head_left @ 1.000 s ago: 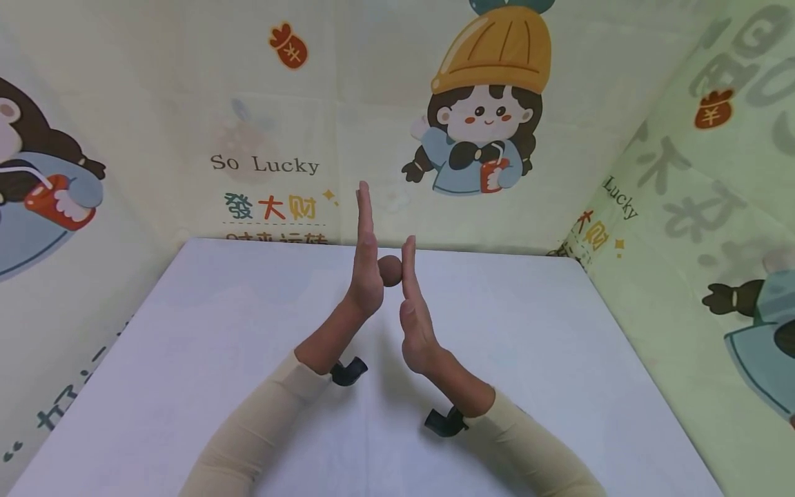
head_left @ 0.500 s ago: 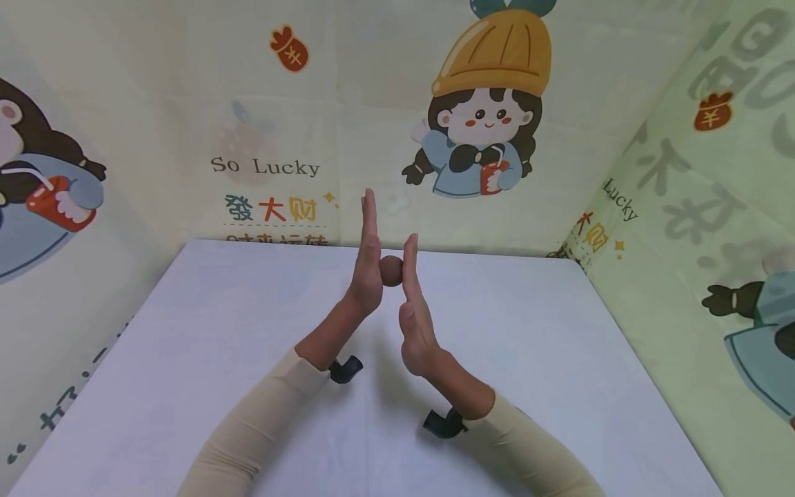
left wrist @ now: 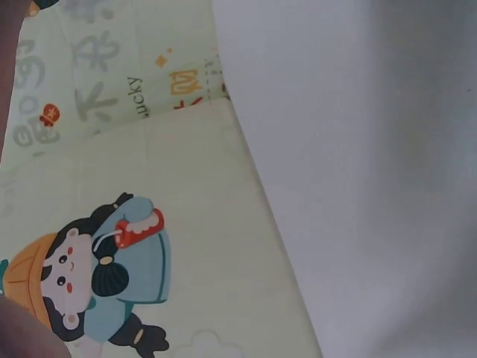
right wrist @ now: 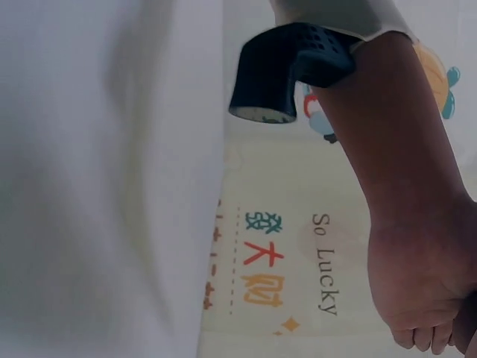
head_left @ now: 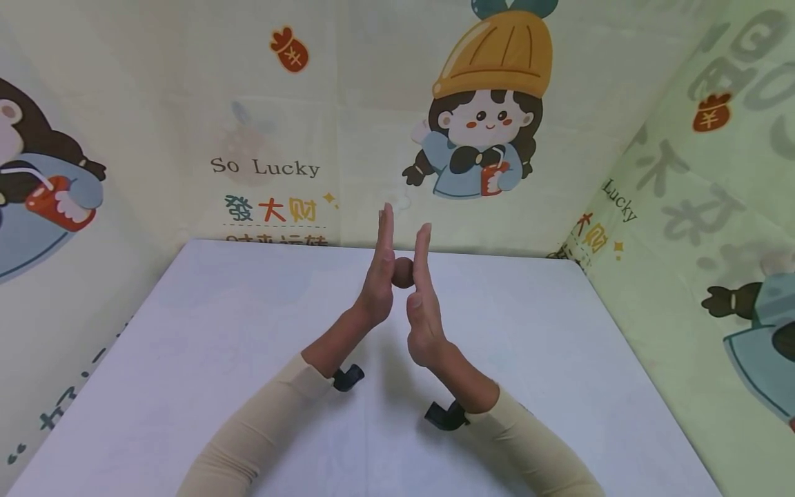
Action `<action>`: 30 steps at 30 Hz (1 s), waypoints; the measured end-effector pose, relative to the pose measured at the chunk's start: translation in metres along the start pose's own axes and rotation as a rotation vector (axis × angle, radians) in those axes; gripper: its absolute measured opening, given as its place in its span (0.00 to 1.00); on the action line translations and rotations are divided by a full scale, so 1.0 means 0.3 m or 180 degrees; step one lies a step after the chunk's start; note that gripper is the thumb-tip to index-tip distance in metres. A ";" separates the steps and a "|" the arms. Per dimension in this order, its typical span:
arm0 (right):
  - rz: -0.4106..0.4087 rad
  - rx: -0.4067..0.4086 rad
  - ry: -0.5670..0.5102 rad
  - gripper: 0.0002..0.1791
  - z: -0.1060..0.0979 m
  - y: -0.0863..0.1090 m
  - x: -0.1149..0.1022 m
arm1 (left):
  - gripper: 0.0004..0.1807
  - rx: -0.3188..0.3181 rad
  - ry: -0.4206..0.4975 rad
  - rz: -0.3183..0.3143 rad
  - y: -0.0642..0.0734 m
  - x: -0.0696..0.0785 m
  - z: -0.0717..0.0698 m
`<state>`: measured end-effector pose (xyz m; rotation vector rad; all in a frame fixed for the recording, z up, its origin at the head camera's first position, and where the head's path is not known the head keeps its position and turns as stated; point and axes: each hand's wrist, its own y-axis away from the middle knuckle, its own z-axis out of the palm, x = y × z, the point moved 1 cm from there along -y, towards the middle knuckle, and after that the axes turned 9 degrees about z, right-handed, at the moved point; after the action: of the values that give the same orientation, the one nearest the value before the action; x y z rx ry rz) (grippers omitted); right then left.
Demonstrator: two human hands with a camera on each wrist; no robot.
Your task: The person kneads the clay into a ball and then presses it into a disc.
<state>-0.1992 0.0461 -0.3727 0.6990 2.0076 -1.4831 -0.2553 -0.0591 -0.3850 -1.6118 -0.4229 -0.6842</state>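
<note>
In the head view a small brown ball (head_left: 403, 273) is held above the table between my two hands. My left hand (head_left: 377, 283) presses its palm side against the ball from the left, fingers straight and pointing up and away. From the right, the straight fingers of my right hand (head_left: 425, 310) touch the ball. The left hand reaches slightly higher in the picture than the right. At the right edge of the right wrist view, my left hand (right wrist: 417, 268) appears again, with a dark part of the ball beside it. The left wrist view hardly shows the hands.
A white table (head_left: 248, 310) lies under both arms. Printed cloth walls (head_left: 373, 103) with cartoon figures and lettering enclose it at the back and sides. Black wrist cameras (head_left: 349, 377) hang from both forearms near the beige sleeves.
Both hands and the ball have shifted a little to the right. The left fingertips have come down in the picture while the right fingertips have risen; the ball stays between them.
</note>
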 end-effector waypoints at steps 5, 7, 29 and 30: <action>0.0044 0.0087 -0.0077 0.51 -0.026 -0.019 -0.002 | 0.46 -0.0166 -0.0137 0.0082 0.018 0.000 0.029; 0.0056 0.0119 -0.0124 0.52 -0.036 -0.028 -0.003 | 0.47 -0.0239 -0.0174 0.0085 0.027 0.005 0.042; -0.0076 0.0310 -0.0105 0.50 -0.124 -0.104 0.019 | 0.49 -0.0500 0.0137 0.0045 0.086 0.082 0.120; -0.0047 0.0305 -0.0147 0.50 -0.128 -0.105 0.024 | 0.49 -0.0498 0.0142 0.0053 0.088 0.088 0.122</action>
<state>-0.2304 0.0754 -0.3468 0.6840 1.9217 -1.5982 -0.2118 -0.0304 -0.3898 -1.7418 -0.3294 -0.7545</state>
